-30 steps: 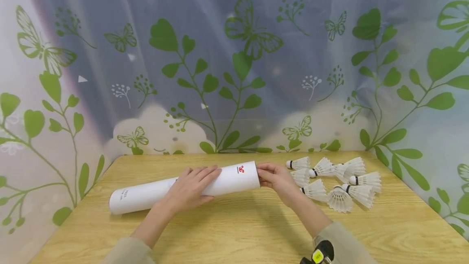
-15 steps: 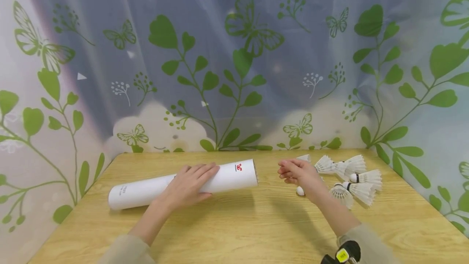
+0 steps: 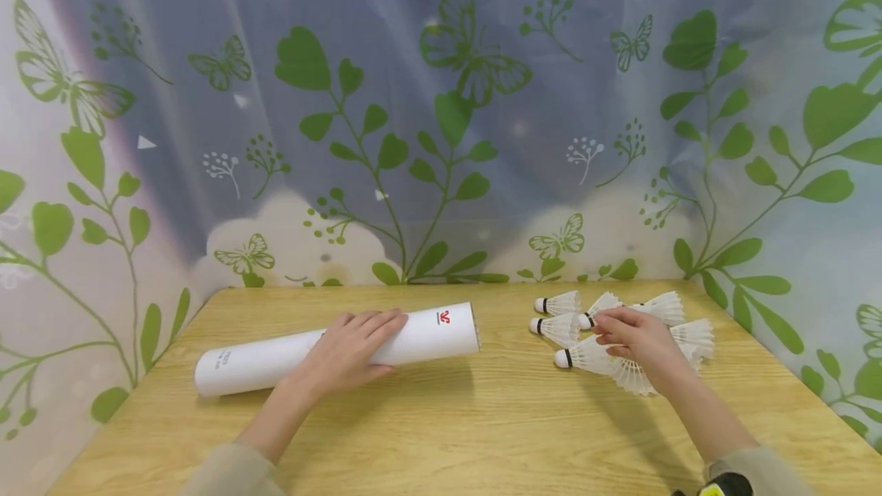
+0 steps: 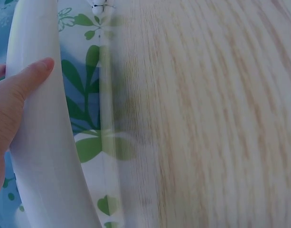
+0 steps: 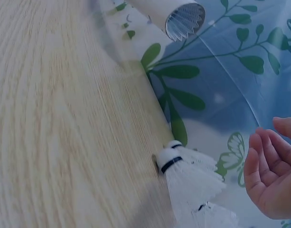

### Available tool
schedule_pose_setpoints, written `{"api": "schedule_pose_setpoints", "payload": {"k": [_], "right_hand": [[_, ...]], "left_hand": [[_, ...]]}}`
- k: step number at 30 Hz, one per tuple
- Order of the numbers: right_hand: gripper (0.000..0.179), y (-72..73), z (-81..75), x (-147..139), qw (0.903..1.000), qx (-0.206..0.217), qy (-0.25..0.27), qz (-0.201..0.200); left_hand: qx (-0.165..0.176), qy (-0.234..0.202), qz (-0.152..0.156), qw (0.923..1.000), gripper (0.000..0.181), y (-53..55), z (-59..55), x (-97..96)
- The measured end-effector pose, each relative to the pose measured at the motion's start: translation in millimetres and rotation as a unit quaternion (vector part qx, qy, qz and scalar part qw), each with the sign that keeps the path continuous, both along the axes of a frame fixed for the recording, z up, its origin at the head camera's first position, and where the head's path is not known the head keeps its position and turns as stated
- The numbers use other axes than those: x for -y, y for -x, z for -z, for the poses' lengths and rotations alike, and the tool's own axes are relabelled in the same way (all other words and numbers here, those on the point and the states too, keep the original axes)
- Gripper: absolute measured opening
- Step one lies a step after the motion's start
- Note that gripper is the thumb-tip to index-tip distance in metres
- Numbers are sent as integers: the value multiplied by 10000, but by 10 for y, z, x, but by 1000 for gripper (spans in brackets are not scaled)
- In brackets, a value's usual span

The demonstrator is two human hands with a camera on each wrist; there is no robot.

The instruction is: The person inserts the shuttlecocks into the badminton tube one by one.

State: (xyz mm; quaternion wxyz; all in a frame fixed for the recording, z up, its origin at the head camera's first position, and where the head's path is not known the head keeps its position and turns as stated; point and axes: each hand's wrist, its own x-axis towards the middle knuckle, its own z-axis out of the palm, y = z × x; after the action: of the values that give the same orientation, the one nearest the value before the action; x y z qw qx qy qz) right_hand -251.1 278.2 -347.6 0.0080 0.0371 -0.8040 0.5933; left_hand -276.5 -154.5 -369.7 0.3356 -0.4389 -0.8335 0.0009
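My left hand (image 3: 354, 350) holds a long white shuttlecock tube (image 3: 441, 331) with a red logo, its fingers over the top and the thumb (image 4: 38, 71) along the near side. The tube lies slanted, right end higher. In the right wrist view its mouth (image 5: 185, 21) faces me, showing the jagged skirt of a shuttlecock inside. My right hand (image 3: 641, 347) is over the group of white shuttlecocks, fingers loosely bent and nothing between them. A shuttlecock (image 3: 586, 356) with a black band lies just left of that hand. Parts of the group are hidden behind the hand.
More shuttlecocks lie behind, such as one shuttlecock (image 3: 558, 303) at the back and another shuttlecock (image 3: 696, 337) at the right. All rest on a wood-grain table (image 3: 441, 435). A curtain (image 3: 386, 98) with green leaves and butterflies hangs along the table's back edge.
My right hand has left the tube's mouth and moved right, over the shuttlecocks. The left hand stays on the tube, which has shifted slightly left in view.
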Motion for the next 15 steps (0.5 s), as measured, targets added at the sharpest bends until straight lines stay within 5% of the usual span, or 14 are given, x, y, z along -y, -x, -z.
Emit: {"api": "schedule_pose_setpoints", "payload": {"k": [15], "right_hand": [[53,-26,146,-215,9906,-77,-1328,313]], "left_hand": [[-40,-23,19,10000,82,-8,21,38]]}}
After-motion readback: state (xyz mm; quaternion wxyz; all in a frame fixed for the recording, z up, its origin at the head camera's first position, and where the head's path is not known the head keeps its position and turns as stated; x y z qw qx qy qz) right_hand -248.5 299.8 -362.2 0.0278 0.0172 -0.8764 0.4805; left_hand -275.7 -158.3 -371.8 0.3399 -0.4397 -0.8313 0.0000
